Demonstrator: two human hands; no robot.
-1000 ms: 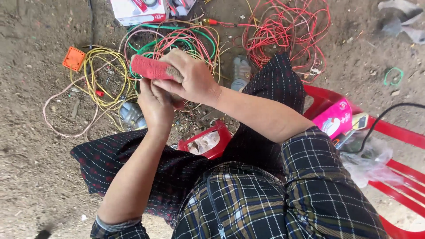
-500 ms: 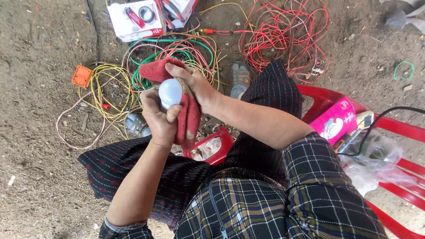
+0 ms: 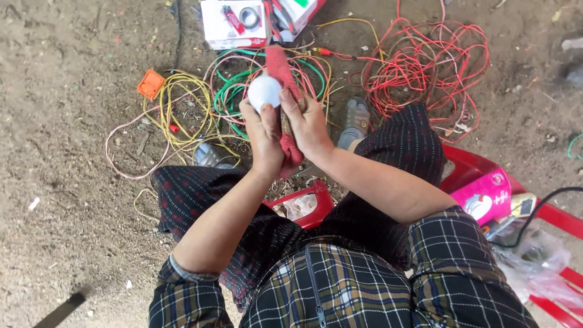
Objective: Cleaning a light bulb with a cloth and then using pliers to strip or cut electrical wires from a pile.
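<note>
The left hand (image 3: 264, 136) grips a white bulb (image 3: 265, 92), dome up for wiping. Just beside it, the right hand (image 3: 308, 124) clasps a red cloth (image 3: 286, 109) against the bulb.

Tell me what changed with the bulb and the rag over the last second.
A second ago both hands wrapped the red rag around the white bulb, hiding it. Now the bulb stands bare above the left hand, and the rag has slid to its right side, pressed there by the right hand. Both hands kept their hold; the wires on the ground stayed put.
</note>
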